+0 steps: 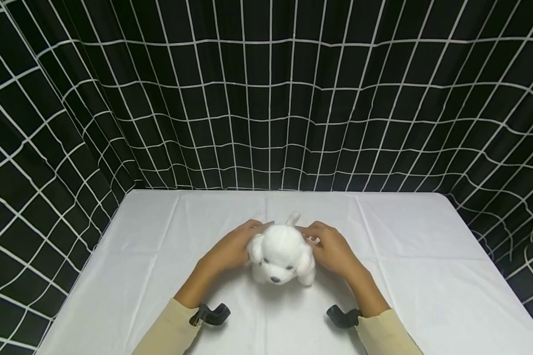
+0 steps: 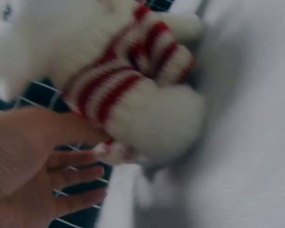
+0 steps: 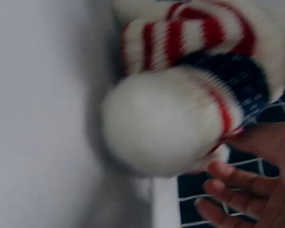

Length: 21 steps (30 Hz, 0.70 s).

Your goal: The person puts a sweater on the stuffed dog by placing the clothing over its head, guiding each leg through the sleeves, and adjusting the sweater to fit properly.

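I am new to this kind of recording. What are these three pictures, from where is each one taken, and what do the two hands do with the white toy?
No machine is at work here, only a person with two bare hands. The large picture comes from a camera worn on the head, looking down at a table with a white cloth; behind it hangs a black curtain with white grid lines. The other two pictures come from small cameras on the wrists, so they are close and blurred. On the cloth stands a white plush dog wearing a red-and-white striped knit. The left hand and the right hand hold its body from either side. Up close the dog's fur and stripes fill both wrist views.
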Motion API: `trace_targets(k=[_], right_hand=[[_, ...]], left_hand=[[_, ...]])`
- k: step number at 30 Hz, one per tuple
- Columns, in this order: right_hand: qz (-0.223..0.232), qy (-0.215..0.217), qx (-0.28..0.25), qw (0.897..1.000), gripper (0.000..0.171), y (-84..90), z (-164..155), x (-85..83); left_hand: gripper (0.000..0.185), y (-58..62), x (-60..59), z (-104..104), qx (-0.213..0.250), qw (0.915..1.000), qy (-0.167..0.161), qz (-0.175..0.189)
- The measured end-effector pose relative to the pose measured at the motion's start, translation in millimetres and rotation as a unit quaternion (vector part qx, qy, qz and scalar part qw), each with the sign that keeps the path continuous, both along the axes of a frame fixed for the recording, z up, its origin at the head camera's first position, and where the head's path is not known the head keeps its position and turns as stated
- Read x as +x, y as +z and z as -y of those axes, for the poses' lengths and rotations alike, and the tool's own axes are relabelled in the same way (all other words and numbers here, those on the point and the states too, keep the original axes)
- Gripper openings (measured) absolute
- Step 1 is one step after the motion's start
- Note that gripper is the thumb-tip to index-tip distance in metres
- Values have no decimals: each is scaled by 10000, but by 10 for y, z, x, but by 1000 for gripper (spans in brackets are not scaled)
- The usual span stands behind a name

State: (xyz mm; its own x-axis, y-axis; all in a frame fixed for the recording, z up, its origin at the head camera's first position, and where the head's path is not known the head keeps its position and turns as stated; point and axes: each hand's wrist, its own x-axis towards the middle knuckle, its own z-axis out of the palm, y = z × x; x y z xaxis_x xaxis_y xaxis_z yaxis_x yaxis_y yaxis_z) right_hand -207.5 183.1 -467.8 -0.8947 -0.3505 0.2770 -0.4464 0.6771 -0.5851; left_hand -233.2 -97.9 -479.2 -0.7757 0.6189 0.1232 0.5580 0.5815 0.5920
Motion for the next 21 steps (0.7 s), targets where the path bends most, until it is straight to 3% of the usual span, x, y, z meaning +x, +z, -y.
trace_targets(k=[5, 9, 13, 16, 21], right_hand=[[-228, 557, -820, 9948, 24, 173, 61, 71], [-215, 702, -949, 9928, 19, 211, 100, 86], [-317, 691, -972, 9924, 17, 197, 139, 94], [-321, 725, -1075, 9910, 18, 197, 174, 102], [378, 720, -1525, 9850, 14, 209, 184, 107]], left_hand=[[83, 106, 97, 60, 690, 9921, -797, 685], [90, 57, 90, 31, 1283, 9830, -1034, 814], [81, -51, 78, -67, 1931, 9754, -997, 358], [73, -81, 85, -116, 2243, 9700, -922, -191], [60, -116, 80, -130, 2437, 9626, -840, -830]])
